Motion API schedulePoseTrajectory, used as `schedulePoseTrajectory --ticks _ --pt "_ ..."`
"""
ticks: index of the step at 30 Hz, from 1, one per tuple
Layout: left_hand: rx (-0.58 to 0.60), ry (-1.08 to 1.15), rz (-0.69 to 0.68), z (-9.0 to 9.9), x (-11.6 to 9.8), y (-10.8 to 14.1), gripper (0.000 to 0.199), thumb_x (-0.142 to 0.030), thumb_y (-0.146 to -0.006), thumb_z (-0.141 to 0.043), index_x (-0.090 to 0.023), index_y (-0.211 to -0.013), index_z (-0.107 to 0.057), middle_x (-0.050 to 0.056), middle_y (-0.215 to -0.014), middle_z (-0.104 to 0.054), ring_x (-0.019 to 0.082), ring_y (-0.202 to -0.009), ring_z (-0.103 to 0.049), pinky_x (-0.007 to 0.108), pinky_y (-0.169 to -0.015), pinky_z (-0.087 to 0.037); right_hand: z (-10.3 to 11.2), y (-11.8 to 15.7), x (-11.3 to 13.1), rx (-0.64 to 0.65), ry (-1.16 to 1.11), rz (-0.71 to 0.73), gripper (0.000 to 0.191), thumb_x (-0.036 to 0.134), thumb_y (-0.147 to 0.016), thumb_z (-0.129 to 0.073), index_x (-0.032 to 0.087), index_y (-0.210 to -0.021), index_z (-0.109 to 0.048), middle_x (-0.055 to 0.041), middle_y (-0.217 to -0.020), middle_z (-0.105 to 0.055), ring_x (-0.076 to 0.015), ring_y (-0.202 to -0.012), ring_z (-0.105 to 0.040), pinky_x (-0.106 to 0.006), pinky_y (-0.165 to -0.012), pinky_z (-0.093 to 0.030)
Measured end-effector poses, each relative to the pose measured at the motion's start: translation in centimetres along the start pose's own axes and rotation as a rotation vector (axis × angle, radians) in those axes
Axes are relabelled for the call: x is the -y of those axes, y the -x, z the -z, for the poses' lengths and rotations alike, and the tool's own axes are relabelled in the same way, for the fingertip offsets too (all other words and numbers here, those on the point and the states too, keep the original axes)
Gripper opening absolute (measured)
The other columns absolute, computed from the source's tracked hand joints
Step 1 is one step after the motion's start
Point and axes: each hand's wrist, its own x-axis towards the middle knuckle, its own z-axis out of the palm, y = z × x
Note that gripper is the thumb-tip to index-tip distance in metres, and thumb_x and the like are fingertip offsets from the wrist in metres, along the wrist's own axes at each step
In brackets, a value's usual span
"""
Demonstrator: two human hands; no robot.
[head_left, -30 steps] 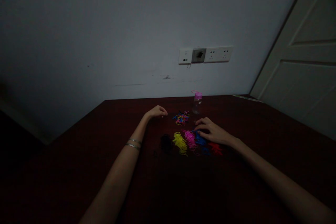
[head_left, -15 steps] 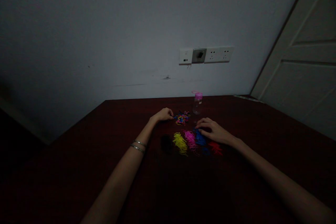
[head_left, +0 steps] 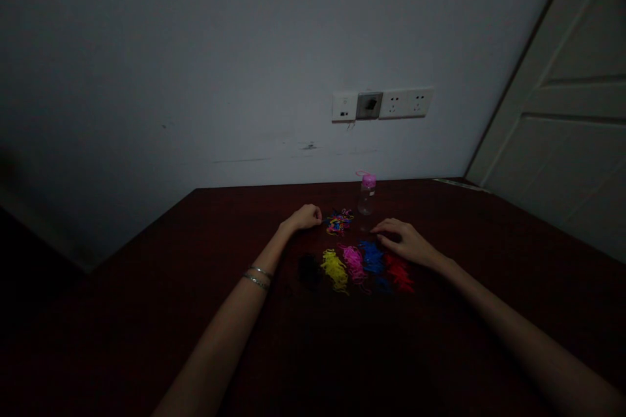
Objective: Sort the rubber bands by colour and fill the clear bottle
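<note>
A mixed pile of thin coloured bands (head_left: 339,223) lies on the dark table, some of them looped like rubber bands. At its left edge rests my left hand (head_left: 304,216), fingers curled in; what they hold, if anything, is too small to make out. Nearer me, sorted heaps form a row: black bands (head_left: 310,269), yellow bands (head_left: 335,270), pink bands (head_left: 354,262), blue bands (head_left: 372,257) and red bands (head_left: 400,273). Above the blue and red heaps is my right hand (head_left: 398,238), thumb and forefinger apart, with nothing visible between them.
Behind the mixed pile stands a clear bottle with a pink lid (head_left: 367,195). The reddish-brown table (head_left: 235,221) meets a pale wall carrying a socket strip (head_left: 381,105). A white panelled door (head_left: 567,111) is at the right. The light is dim.
My right hand has lifted off the blue heap and shifted slightly right and away from me, uncovering the blue and red bands. My left hand has stayed beside the mixed pile.
</note>
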Motion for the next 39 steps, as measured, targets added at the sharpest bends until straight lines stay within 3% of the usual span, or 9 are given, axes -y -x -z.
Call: schedulePoseTrajectory --ticks 12,18,23,27,33,37,39 --pt "-0.040 0.024 -0.013 1.1 -1.0 0.4 0.017 -0.014 -0.066 -0.053 -0.010 -0.075 -0.066 0.002 -0.065 -0.059 0.009 -0.056 -0.048 0.019 -0.053 -0.035 0.0 0.3 -1.1 -0.028 -0.007 -0.025 0.023 0.026 -0.080 -0.047 0.021 -0.096 -0.064 -0.0060 -0.095 -0.064 -0.0200 -0.091 -0.058 -0.039 -0.083 -0.045" --pt "-0.010 0.053 -0.126 0.7 -4.8 0.4 0.018 -0.016 -0.068 -0.051 -0.010 -0.077 -0.065 0.002 -0.064 -0.059 0.009 -0.056 -0.048 0.019 -0.052 -0.033 0.2 0.3 -0.8 -0.035 -0.004 -0.045 0.023 0.025 -0.080 -0.048 0.021 -0.095 -0.064 -0.0063 -0.095 -0.064 -0.0202 -0.090 -0.058 -0.039 -0.082 -0.045" --pt "0.071 0.039 -0.244 -1.3 -8.8 1.0 0.014 -0.014 -0.067 -0.052 -0.013 -0.075 -0.064 0.001 -0.065 -0.059 0.008 -0.054 -0.046 0.018 -0.050 -0.031 0.4 0.3 -0.7 -0.040 -0.001 -0.052 0.024 0.024 -0.080 -0.047 0.021 -0.096 -0.064 -0.0062 -0.093 -0.064 -0.0201 -0.089 -0.058 -0.039 -0.082 -0.045" --pt "0.121 0.023 -0.319 -2.8 -10.4 1.4 0.013 -0.012 -0.067 -0.052 -0.015 -0.073 -0.063 0.000 -0.062 -0.056 0.008 -0.053 -0.044 0.018 -0.049 -0.030 0.3 0.3 -1.0 -0.050 0.011 -0.049 0.024 0.023 -0.078 -0.047 0.021 -0.096 -0.065 -0.0059 -0.092 -0.065 -0.0201 -0.088 -0.058 -0.038 -0.081 -0.046" --pt "0.134 0.168 -0.307 -3.0 -9.6 1.0 0.019 -0.015 -0.067 -0.055 -0.014 -0.084 -0.064 -0.002 -0.060 -0.053 0.007 -0.052 -0.045 0.018 -0.049 -0.030 0.3 0.4 -1.5 -0.041 0.010 -0.053 0.024 0.022 -0.078 -0.048 0.022 -0.095 -0.064 -0.0056 -0.093 -0.065 -0.0200 -0.089 -0.058 -0.038 -0.081 -0.046" --pt "0.082 0.372 -0.170 -1.5 -6.9 0.2 0.022 -0.020 -0.070 -0.054 -0.010 -0.088 -0.064 -0.002 -0.058 -0.053 0.007 -0.050 -0.045 0.017 -0.049 -0.032 0.2 0.3 -1.5 -0.047 0.005 -0.051 0.024 0.023 -0.078 -0.047 0.022 -0.095 -0.064 -0.0055 -0.094 -0.064 -0.0196 -0.090 -0.058 -0.038 -0.082 -0.045" --pt "-0.028 0.449 -0.056 -0.6 -4.8 -0.2 0.024 -0.021 -0.069 -0.056 -0.010 -0.088 -0.063 -0.003 -0.054 -0.051 0.006 -0.048 -0.044 0.017 -0.047 -0.031 0.2 0.1 -1.4 -0.059 -0.005 -0.047 0.023 0.022 -0.078 -0.047 0.022 -0.094 -0.064 -0.0052 -0.094 -0.065 -0.0195 -0.089 -0.059 -0.038 -0.082 -0.046"
